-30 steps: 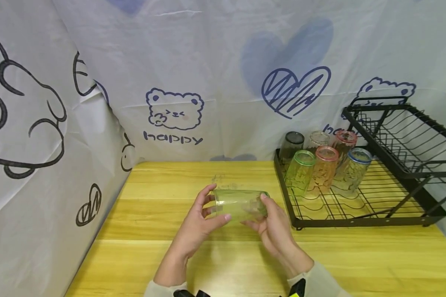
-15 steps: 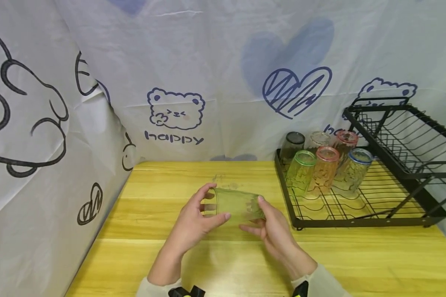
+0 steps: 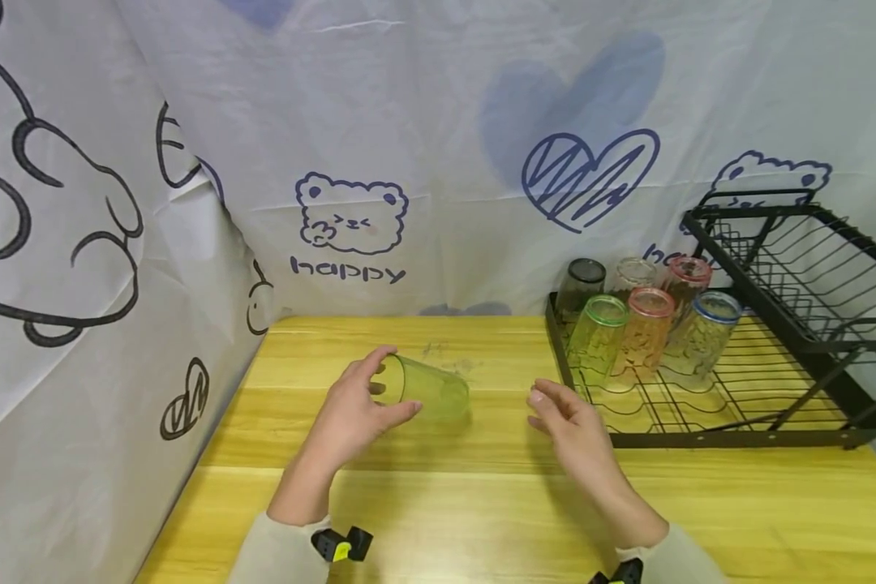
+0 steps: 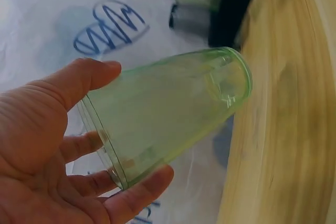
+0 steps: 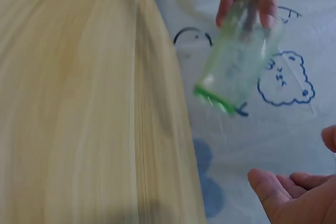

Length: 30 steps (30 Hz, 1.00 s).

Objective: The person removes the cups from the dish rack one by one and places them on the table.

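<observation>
A clear green drinking glass lies tilted on its side above the table, held at one end by my left hand. In the left wrist view, the thumb and fingers curl round the wide rim of the glass, while its narrower end points away. The right wrist view shows the same glass, slightly blurred. My right hand is apart from the glass, to its right and near the rack's front left corner. Its fingers are loosely bent and hold nothing.
A black two-tier dish rack stands at the right. Several coloured glasses stand upside down in its lower left part, among them a green glass, an orange glass and a blue-rimmed glass. A white printed cloth hangs behind the wooden table.
My right hand has let go of the glass and moved right. My left hand has carried the glass a little to the left, its far end now tipped lower.
</observation>
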{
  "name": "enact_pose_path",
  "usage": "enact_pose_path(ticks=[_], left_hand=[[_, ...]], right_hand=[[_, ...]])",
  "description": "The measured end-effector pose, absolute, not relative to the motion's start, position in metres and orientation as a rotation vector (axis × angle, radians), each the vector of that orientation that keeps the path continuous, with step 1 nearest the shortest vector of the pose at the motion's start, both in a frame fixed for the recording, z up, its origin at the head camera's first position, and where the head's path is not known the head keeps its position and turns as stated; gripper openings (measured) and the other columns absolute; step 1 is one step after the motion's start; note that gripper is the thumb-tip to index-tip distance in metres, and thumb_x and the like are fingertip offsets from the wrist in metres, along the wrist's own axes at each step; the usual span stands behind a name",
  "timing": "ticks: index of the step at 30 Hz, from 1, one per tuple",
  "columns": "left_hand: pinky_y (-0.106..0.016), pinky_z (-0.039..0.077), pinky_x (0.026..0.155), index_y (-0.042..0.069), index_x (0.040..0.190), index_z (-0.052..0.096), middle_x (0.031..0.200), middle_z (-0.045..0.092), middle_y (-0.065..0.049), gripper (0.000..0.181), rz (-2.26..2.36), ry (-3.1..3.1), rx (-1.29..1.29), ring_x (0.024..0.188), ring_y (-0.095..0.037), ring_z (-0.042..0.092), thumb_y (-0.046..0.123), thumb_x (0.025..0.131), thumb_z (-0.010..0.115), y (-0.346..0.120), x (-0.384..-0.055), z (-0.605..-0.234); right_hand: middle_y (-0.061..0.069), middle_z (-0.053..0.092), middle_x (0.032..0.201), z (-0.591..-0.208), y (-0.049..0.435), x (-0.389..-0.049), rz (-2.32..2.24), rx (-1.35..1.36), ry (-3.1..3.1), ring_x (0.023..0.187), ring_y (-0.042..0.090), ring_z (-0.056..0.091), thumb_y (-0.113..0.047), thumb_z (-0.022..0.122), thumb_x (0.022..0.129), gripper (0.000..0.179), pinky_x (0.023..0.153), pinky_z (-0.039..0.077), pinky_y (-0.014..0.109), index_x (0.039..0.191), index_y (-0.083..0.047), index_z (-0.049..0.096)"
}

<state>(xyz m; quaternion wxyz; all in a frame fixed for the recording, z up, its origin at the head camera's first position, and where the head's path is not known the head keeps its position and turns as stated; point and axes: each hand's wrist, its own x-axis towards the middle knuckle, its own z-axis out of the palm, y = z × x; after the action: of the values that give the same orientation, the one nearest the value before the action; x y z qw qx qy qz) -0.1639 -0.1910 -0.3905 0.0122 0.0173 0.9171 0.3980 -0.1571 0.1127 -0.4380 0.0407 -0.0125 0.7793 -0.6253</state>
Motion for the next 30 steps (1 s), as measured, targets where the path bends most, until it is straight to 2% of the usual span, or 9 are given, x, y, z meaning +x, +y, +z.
enact_pose_path(ticks=[3, 8, 12, 16, 19, 23, 30], left_hand=[[-0.057, 0.057, 0.098, 0.025, 0.162, 0.039, 0.158, 0.044, -0.021, 0.088, 1.101, 2.942, 0.021, 0.131, -0.041, 0.059, 0.039, 0.088, 0.085, -0.207, -0.171, -0.389], [-0.066, 0.048, 0.106, 0.019, 0.164, 0.038, 0.156, 0.043, -0.028, 0.088, 0.88, 3.052, -0.03, 0.135, -0.05, 0.052, 0.036, 0.089, 0.083, -0.226, -0.181, -0.385], [-0.066, 0.049, 0.103, 0.018, 0.164, 0.038, 0.155, 0.042, -0.029, 0.089, 0.755, 3.09, -0.069, 0.134, -0.054, 0.048, 0.036, 0.089, 0.081, -0.237, -0.188, -0.382], [-0.066, 0.048, 0.101, 0.017, 0.166, 0.035, 0.157, 0.038, -0.03, 0.09, 0.678, 3.081, -0.121, 0.134, -0.055, 0.045, 0.037, 0.09, 0.079, -0.249, -0.193, -0.381], [-0.066, 0.049, 0.099, 0.016, 0.167, 0.032, 0.158, 0.036, -0.033, 0.092, 0.649, 3.068, -0.155, 0.134, -0.055, 0.044, 0.038, 0.09, 0.077, -0.259, -0.195, -0.382], [-0.065, 0.049, 0.097, 0.016, 0.168, 0.029, 0.157, 0.036, -0.034, 0.094, 0.634, 3.052, -0.195, 0.132, -0.055, 0.043, 0.04, 0.09, 0.075, -0.269, -0.196, -0.383], [-0.067, 0.044, 0.105, 0.011, 0.168, 0.027, 0.153, 0.037, -0.036, 0.094, 0.61, 3.055, -0.231, 0.132, -0.057, 0.041, 0.041, 0.091, 0.073, -0.285, -0.203, -0.385]], right_hand=[[0.015, 0.058, 0.153, -0.438, 0.121, -0.159, -1.744, -0.051, 2.559, 0.131, 0.034, 0.064, -0.043, 0.053, 0.111, 0.056, 0.109, 0.053, 0.05, 0.155, -0.009, 0.05], [0.02, 0.058, 0.151, -0.445, 0.125, -0.159, -1.559, -0.153, 2.716, 0.135, 0.037, 0.061, -0.039, 0.055, 0.111, 0.056, 0.108, 0.054, 0.052, 0.157, -0.007, 0.048], [0.022, 0.05, 0.157, -0.453, 0.119, -0.159, -1.431, -0.254, 2.781, 0.132, 0.045, 0.061, -0.038, 0.057, 0.11, 0.059, 0.105, 0.056, 0.055, 0.159, -0.008, 0.045], [0.023, 0.046, 0.16, -0.46, 0.11, -0.158, -1.201, -0.389, 2.959, 0.138, 0.047, 0.054, -0.034, 0.061, 0.108, 0.06, 0.111, 0.048, 0.063, 0.158, -0.004, 0.045], [0.025, 0.051, 0.155, -0.465, 0.109, -0.155, -1.04, -0.485, 3.114, 0.141, 0.047, 0.05, -0.029, 0.065, 0.106, 0.059, 0.113, 0.045, 0.065, 0.154, 0.002, 0.049], [0.027, 0.057, 0.147, -0.471, 0.123, -0.148, -0.914, -0.565, 3.28, 0.136, 0.047, 0.053, -0.023, 0.071, 0.102, 0.056, 0.112, 0.046, 0.064, 0.146, 0.007, 0.054], [0.03, 0.061, 0.135, -0.478, 0.144, -0.141, -0.857, -0.597, 3.428, 0.127, 0.048, 0.054, -0.011, 0.073, 0.096, 0.05, 0.108, 0.045, 0.063, 0.138, 0.011, 0.059]])
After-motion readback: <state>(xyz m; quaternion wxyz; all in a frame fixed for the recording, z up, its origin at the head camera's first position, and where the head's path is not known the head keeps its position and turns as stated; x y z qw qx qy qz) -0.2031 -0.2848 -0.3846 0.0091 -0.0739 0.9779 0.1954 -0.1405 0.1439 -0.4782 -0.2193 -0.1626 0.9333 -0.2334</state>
